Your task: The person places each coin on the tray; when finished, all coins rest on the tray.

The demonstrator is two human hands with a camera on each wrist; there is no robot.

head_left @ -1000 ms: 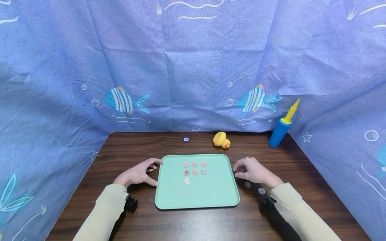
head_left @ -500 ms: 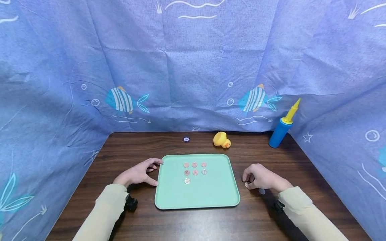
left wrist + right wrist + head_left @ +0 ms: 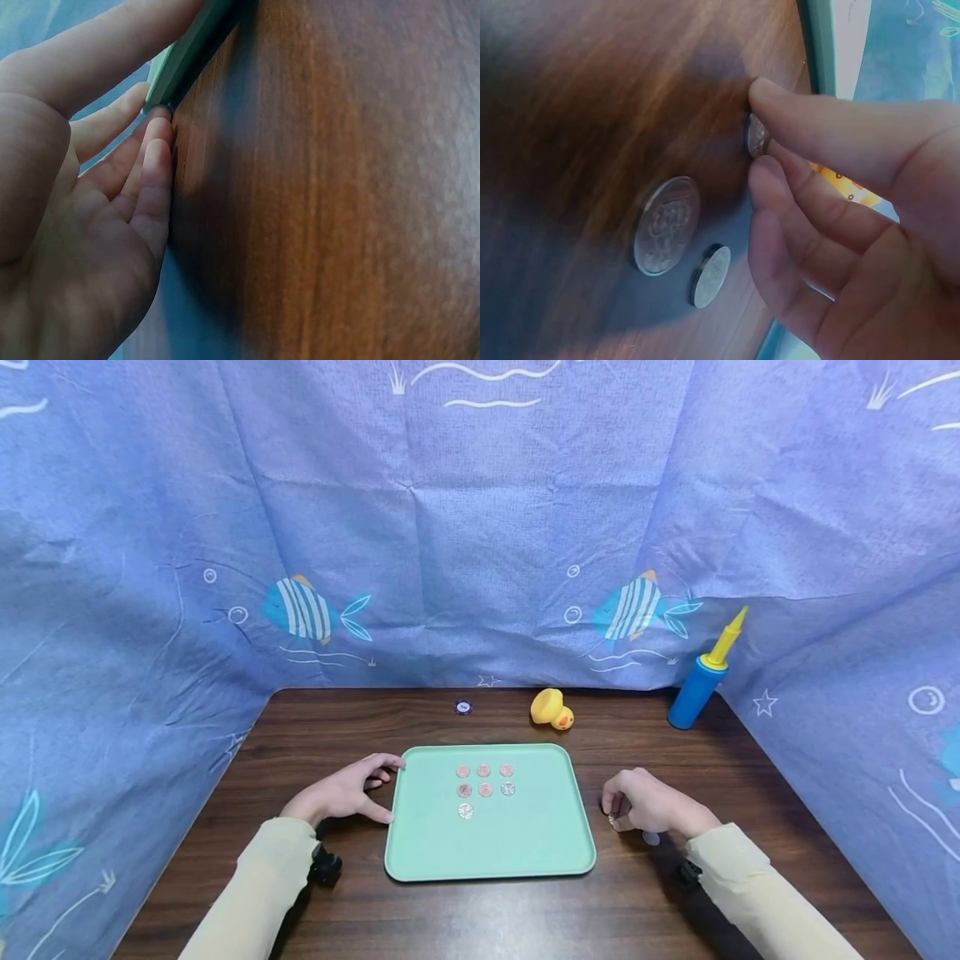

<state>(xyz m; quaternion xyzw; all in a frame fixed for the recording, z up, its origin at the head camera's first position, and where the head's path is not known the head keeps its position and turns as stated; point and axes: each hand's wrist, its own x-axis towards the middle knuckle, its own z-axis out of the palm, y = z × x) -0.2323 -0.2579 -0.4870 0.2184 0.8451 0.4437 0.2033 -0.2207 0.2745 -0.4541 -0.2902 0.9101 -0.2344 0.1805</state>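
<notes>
A mint-green tray (image 3: 491, 852) lies on the table, bearing several small coins (image 3: 483, 771), copper-coloured and silver, laid out in rows. My left hand (image 3: 341, 791) rests against the tray's left edge, thumb and fingers spread apart along it. To the right of the tray, my right hand (image 3: 648, 802) pinches a coin (image 3: 757, 136) between thumb and fingertips, close over the wood. Two more coins lie beside that hand in the right wrist view: a larger silver one (image 3: 667, 226) and a smaller one (image 3: 711, 276). The hand hides the smaller from the head view.
A yellow rubber duck (image 3: 547, 706) lies tipped over behind the tray, with a dark poker chip (image 3: 463, 707) to its left. A blue and yellow balloon pump (image 3: 697, 689) stands at the back right corner. Blue fish-print cloth (image 3: 465, 527) surrounds the table.
My right hand has moved right and toward me from beside the tray's edge, and its fingertips have closed on a coin. My left hand and the tray stay where they were.
</notes>
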